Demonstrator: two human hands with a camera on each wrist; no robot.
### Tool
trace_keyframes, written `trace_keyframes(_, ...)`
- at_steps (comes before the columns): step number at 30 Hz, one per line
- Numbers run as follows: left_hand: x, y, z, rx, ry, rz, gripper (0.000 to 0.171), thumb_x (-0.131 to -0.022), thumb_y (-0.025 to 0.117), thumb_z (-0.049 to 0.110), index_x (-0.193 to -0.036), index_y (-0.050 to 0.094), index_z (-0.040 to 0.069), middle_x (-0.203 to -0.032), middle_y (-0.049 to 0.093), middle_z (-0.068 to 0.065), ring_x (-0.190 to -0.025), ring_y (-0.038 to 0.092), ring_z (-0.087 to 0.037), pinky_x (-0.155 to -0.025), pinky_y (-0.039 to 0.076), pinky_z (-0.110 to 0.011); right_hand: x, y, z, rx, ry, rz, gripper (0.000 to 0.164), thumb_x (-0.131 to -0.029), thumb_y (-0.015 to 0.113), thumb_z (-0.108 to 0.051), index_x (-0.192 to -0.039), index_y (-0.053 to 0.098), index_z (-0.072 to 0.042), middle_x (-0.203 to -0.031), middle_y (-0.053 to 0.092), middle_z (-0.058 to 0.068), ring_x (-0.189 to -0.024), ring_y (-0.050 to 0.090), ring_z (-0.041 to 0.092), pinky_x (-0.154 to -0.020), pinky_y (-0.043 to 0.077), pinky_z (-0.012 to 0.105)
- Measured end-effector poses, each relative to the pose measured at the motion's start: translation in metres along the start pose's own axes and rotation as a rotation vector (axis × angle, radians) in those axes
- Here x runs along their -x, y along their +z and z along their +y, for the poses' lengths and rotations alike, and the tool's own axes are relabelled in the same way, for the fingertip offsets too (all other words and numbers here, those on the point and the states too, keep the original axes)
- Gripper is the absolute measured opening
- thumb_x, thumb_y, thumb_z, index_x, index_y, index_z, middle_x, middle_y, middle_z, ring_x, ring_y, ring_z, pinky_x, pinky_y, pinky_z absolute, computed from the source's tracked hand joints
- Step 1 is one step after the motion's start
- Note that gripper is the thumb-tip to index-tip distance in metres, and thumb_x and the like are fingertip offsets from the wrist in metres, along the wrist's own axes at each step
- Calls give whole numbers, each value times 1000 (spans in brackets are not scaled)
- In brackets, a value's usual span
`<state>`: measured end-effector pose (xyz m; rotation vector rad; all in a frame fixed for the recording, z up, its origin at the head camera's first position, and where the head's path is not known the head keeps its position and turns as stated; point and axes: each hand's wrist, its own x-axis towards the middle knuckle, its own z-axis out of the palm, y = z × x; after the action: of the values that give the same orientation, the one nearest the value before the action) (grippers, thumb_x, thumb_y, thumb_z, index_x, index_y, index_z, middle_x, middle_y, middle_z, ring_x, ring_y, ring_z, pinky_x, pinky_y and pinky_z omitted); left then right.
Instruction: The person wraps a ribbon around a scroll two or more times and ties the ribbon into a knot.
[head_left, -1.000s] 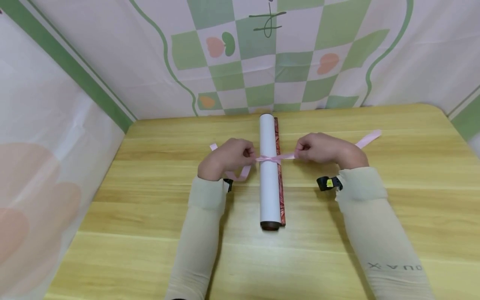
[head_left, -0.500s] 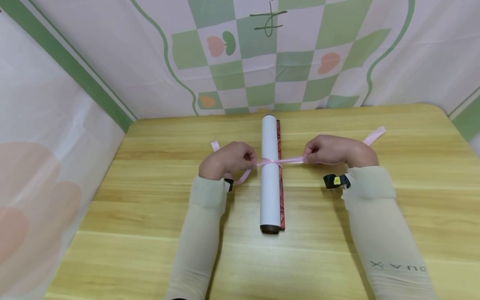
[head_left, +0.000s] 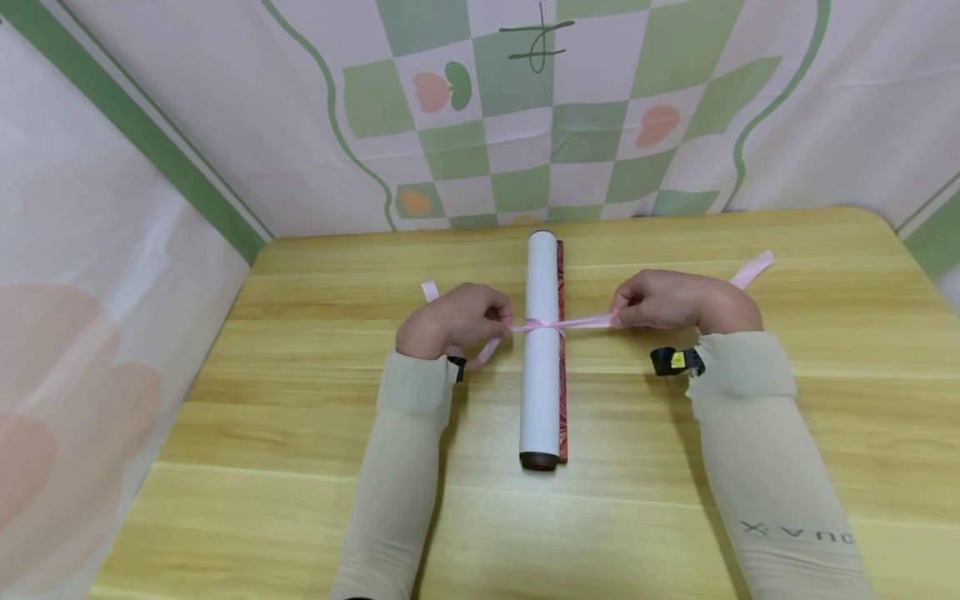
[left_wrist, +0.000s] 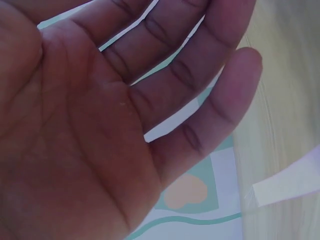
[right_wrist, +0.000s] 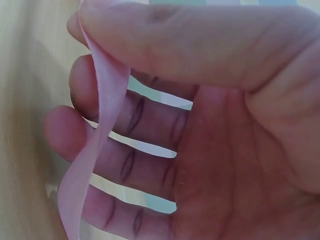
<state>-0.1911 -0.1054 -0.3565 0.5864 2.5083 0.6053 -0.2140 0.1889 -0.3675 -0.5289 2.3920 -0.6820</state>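
A white rolled scroll (head_left: 541, 383) with dark ends lies lengthwise on the table, a red patterned strip (head_left: 562, 392) along its right side. Around its middle runs a pink ribbon (head_left: 581, 322), crossed on top. To the left of the scroll, my left hand (head_left: 459, 318) pinches one side of the ribbon close to the roll. My right hand (head_left: 671, 300) holds the other side between thumb and forefinger, and that stretch is taut. In the right wrist view the ribbon (right_wrist: 111, 95) trails down from the thumb past the other fingers. The left fingertips' pinch is outside the left wrist view.
A wooden table (head_left: 300, 433) carries everything. Behind it hangs a green-and-white checked cloth (head_left: 517, 133). Loose ribbon tails lie beyond both wrists. Black wrist straps (head_left: 667, 361) show under the cuffs.
My right hand has moved right, drawing its side of the ribbon longer and tighter around the scroll. The scroll has shifted slightly towards me. My left hand has barely moved.
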Motion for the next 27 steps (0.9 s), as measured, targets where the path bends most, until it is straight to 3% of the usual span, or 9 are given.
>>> trace_keyframes(15,1,1,1,-1,-1,-7,17,-95,55,26,-97,65,12,-88,63,2,-84,54,-15,-76,45,-28,3,-2,0,6,12,-6,20,-93,58,-27,-91,64,-8,-78,54,5,-71,45,19,-66,36,33)
trace_keyframes(23,-1,2,5,16,-25,-3,16,-98,49,24,-99,60,12,-92,66,1,-86,55,-15,-77,46,-28,-2,1,0,7,-12,35,20,-93,58,-25,-91,63,-6,-77,54,4,-71,44,18,-65,36,33)
trace_keyframes(27,-3,1,7,24,-26,17,12,-96,52,24,-98,59,14,-92,65,2,-87,55,-15,-77,46,-26,-2,2,-3,-20,-21,51,17,-92,59,-21,-96,63,-5,-81,56,6,-72,44,19,-67,36,33)
